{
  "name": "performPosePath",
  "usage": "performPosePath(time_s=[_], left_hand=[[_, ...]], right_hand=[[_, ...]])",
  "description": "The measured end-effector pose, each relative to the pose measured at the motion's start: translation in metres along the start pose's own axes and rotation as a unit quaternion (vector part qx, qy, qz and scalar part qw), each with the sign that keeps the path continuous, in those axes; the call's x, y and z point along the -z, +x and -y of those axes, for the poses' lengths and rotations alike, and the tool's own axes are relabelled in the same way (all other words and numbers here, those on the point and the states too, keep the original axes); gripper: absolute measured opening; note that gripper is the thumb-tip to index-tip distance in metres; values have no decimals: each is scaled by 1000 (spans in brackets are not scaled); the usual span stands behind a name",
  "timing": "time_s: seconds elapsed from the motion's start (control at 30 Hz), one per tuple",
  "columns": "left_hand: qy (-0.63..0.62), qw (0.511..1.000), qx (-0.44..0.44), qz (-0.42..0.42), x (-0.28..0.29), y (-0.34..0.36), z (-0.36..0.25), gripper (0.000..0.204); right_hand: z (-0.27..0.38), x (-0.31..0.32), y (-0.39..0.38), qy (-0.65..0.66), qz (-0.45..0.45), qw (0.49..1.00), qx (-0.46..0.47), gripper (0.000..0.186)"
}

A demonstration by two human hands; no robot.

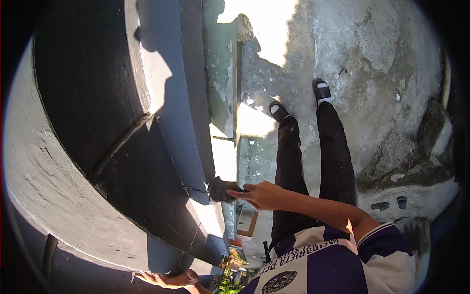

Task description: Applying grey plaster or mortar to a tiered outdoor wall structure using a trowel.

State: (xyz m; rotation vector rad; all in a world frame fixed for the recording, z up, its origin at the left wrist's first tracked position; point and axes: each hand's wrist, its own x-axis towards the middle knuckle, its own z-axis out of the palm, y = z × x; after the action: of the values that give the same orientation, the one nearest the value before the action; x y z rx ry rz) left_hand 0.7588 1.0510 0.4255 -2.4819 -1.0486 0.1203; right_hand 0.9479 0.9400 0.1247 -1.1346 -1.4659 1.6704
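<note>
Looking down, we note the right hand [259,193] closed on a dark pad [223,190] held against the grey wall [181,122]; left hand [169,279], fingers spread flat, rests on that wall's lower edge; both feet [320,90] stand beside the wall.

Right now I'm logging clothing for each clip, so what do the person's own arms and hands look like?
Both hands are bare, with no gloves, rings or watch that I can see. The right hand leads into a bare forearm and a short sleeve in purple and white with a striped cuff. Of the left hand, only the hand and wrist show, with no sleeve in view.
</note>
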Motion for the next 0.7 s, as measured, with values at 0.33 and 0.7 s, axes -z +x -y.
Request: performPosePath(time_s=[0.33, 0.7], left_hand=[[46, 999, -18, 10, 9, 5, -7, 79], [35, 999, 5, 9, 5, 13, -14, 81]], right_hand=[[-40, 254, 40, -55, -199, 978, 13, 37], [-9, 270, 83, 82, -535, 839, 55, 48]])
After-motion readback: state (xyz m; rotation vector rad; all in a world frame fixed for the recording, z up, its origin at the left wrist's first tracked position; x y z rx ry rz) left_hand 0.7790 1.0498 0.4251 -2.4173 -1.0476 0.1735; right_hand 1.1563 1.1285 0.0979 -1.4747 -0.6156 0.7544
